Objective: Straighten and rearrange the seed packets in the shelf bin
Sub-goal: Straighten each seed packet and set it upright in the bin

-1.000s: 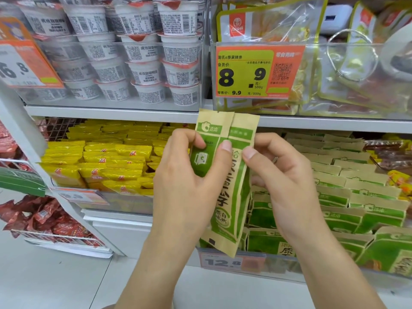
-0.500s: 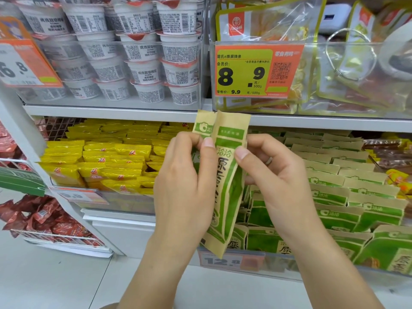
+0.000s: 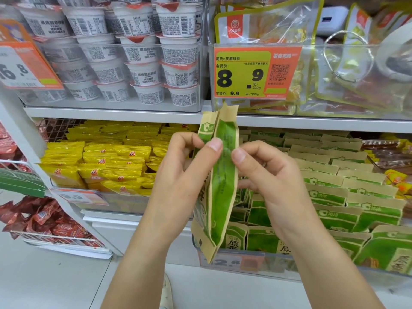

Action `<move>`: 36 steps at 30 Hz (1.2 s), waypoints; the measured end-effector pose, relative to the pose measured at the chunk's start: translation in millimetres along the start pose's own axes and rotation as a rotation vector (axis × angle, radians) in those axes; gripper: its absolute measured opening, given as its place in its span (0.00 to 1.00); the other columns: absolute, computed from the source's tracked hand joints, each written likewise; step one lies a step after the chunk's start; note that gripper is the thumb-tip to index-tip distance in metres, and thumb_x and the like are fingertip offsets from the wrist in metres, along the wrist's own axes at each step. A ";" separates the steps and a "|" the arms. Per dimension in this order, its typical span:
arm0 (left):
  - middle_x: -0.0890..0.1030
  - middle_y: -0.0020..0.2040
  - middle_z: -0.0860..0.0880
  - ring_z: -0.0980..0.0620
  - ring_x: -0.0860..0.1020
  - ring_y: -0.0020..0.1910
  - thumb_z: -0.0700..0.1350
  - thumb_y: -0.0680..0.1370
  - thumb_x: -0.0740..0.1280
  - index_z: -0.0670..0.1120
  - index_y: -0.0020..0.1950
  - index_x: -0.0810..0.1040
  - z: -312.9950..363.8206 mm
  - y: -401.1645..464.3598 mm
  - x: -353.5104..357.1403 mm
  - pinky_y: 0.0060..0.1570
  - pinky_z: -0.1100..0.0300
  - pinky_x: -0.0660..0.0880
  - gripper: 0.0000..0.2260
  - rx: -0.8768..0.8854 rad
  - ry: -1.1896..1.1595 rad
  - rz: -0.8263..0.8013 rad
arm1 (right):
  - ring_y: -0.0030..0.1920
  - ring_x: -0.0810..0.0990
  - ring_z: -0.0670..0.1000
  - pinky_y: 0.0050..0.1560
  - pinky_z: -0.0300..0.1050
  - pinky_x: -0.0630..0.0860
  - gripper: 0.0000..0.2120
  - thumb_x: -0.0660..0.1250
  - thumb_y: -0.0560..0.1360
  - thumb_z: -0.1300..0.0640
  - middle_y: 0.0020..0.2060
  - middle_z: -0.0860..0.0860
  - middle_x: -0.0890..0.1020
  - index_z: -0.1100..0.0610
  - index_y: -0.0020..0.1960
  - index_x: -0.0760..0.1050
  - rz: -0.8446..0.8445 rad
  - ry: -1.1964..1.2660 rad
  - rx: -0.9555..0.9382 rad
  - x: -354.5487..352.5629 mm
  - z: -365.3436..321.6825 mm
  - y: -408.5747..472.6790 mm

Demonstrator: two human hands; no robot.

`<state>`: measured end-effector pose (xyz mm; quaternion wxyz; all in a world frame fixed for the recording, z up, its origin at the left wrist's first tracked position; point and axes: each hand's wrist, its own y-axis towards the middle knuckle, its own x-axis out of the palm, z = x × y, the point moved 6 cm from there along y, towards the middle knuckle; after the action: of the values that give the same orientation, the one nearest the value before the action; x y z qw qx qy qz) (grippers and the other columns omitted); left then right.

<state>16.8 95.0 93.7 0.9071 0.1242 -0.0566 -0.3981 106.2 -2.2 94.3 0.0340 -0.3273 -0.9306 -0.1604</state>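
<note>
**Two packets held edge-on in front of the bin**

Shop shelving fills your view, and from nine o'clock you pass red wrappers (image 3: 33,221) low down, then yellow sachets (image 3: 107,161) on the middle shelf with white tubs (image 3: 124,54) stacked above them. At centre, your left hand (image 3: 185,179) has its grip pinched, thumb on the near face, on the upper part of two seed packets (image 3: 219,175) standing upright and turned edge-on to you. Your right hand (image 3: 274,175) meets them from three o'clock, its curled fingertips pinching the same pair. Further toward three o'clock, the shelf bin (image 3: 312,267) holds the remaining green-and-tan packets (image 3: 347,192) in rows, with some near its front edge leaning unevenly.

The pair is gripped only near the top, so the lower ends hang free; I judge the rear packet could slip and drop to the floor. Pushing them back carelessly could also topple the leaning front rows.
</note>
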 end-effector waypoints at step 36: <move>0.79 0.56 0.49 0.54 0.81 0.51 0.53 0.67 0.71 0.41 0.72 0.70 -9.0 8.1 -10.3 0.53 0.54 0.78 0.35 0.018 -0.256 0.062 | 0.46 0.82 0.42 0.48 0.31 0.75 0.12 0.67 0.70 0.48 0.43 0.45 0.84 0.53 0.51 0.77 -0.255 -0.178 0.233 -2.7 14.4 -1.9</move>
<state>17.3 109.6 87.2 0.9033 0.0788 -0.1792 -0.3819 107.8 -0.6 79.7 -0.0312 -0.2133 -0.9762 -0.0249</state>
